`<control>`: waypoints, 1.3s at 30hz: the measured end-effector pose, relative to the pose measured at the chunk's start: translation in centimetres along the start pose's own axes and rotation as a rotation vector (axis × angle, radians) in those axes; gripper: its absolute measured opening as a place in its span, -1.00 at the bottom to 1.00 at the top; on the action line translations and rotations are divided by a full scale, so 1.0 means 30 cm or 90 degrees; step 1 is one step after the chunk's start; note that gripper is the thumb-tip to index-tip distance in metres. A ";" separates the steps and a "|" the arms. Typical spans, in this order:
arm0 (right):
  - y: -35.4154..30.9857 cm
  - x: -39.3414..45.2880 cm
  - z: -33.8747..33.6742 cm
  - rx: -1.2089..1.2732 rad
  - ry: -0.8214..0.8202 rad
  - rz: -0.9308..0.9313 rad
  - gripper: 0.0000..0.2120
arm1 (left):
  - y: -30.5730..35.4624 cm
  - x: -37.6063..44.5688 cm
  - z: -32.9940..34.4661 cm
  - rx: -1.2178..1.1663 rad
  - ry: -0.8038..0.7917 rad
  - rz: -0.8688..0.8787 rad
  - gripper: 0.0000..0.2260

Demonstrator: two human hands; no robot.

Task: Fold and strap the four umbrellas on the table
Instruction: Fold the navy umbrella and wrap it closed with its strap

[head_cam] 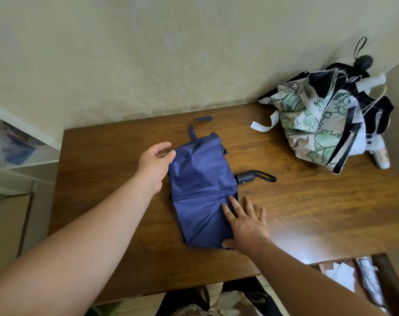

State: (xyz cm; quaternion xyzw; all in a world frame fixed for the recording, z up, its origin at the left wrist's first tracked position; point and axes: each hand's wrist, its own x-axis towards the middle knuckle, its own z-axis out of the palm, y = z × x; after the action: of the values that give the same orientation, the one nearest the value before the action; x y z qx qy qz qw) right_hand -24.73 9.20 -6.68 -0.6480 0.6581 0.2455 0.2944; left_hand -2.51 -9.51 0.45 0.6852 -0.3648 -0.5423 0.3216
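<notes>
Blue umbrella shaft hidden under fabric

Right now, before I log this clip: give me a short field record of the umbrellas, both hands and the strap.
in work: blue umbrella, canopy flattened on the wooden table
handle: black handle sticks out on its right side
strap: blue strap loose at the far end, not wrapped
left hand: at the canopy's left edge, fingers on the fabric
right hand: flat, pressing the near right part
waiting: pile of unfolded umbrellas at the far right corner
</notes>
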 end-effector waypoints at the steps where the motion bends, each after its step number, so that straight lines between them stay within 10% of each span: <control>1: -0.006 0.001 0.002 0.007 0.001 0.000 0.13 | 0.002 -0.006 -0.006 0.003 0.012 0.012 -0.77; 10: 0.045 0.000 -0.013 0.039 0.030 -0.058 -0.03 | -0.022 -0.092 -0.027 0.022 -0.070 0.070 -0.76; 17: 0.091 -0.014 -0.191 0.213 0.438 -0.061 -0.79 | -0.050 -0.138 -0.046 0.014 -0.103 0.073 -0.53; 27: -0.019 0.040 -0.508 0.356 0.301 -0.064 -0.26 | -0.071 -0.170 -0.063 0.034 -0.098 0.097 -0.63; 39: 0.037 -0.043 -0.473 0.250 0.560 -0.168 -0.86 | -0.084 -0.235 -0.105 0.117 -0.081 0.138 -0.69</control>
State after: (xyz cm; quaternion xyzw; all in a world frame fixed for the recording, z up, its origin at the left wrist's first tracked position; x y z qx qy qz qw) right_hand -26.84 0.15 4.19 -0.7005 0.6659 -0.2187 0.1340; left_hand -0.07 -2.06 2.56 0.6325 -0.5047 -0.5109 0.2903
